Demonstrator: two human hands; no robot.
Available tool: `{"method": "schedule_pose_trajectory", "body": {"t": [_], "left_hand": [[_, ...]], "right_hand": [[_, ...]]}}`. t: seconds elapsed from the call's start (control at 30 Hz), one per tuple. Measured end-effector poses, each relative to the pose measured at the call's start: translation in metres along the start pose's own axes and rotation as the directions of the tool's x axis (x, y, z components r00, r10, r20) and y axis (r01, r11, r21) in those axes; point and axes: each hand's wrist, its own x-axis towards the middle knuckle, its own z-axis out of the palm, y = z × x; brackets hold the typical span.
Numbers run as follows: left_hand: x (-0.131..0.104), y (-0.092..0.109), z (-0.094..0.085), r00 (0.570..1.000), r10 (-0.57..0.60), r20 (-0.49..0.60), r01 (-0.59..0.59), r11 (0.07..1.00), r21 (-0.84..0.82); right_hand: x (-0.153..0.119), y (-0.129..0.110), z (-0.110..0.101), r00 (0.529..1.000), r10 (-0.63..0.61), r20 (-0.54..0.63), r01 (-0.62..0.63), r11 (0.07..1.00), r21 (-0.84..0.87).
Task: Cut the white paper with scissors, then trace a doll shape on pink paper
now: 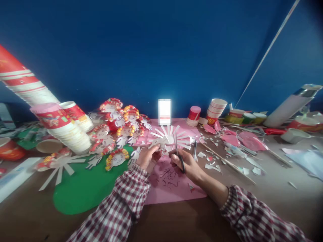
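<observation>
My right hand (188, 164) is closed around the black handles of a pair of scissors (182, 164), whose blades point away from me. Just left of it, my left hand (146, 157) pinches a small pale paper cutout (156, 144); its outline is partly hidden by the fingers. Behind both hands lies a white paper cup cut into strips (178, 136), spread out like rays. Beneath them is a pink sheet (174, 195) with dark pen marks. A pen (195, 150) rests right of the scissors.
Left of my hands, several decorated paper figures (118, 159) lie on and around a green sheet (83, 198). Stacked paper cups (73, 134) lean at the left. Paper scraps (213, 167), a thin wooden stick (227, 162) and pink pieces (252, 140) litter the right side. A blue wall (151, 50) stands behind.
</observation>
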Motion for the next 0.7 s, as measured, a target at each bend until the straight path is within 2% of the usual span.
{"method": "schedule_pose_trajectory", "body": {"t": [0.2, 0.43, 0.7], "left_hand": [[-0.01, -0.004, 0.008, 1.0, -0.019, -0.014, 0.019, 1.0, -0.007], [-0.012, -0.009, 0.01, 0.997, -0.003, 0.078, 0.002, 1.0, 0.011], [-0.019, -0.009, 0.014, 0.992, -0.036, 0.117, 0.032, 0.999, 0.04]], "right_hand": [[0.001, 0.005, 0.001, 0.998, -0.039, 0.039, 0.04, 0.998, -0.039], [0.001, 0.008, 0.0, 0.995, -0.096, 0.027, 0.1, 0.977, -0.19], [0.0, 0.009, 0.0, 0.996, -0.093, 0.012, 0.094, 0.981, -0.171]]}}
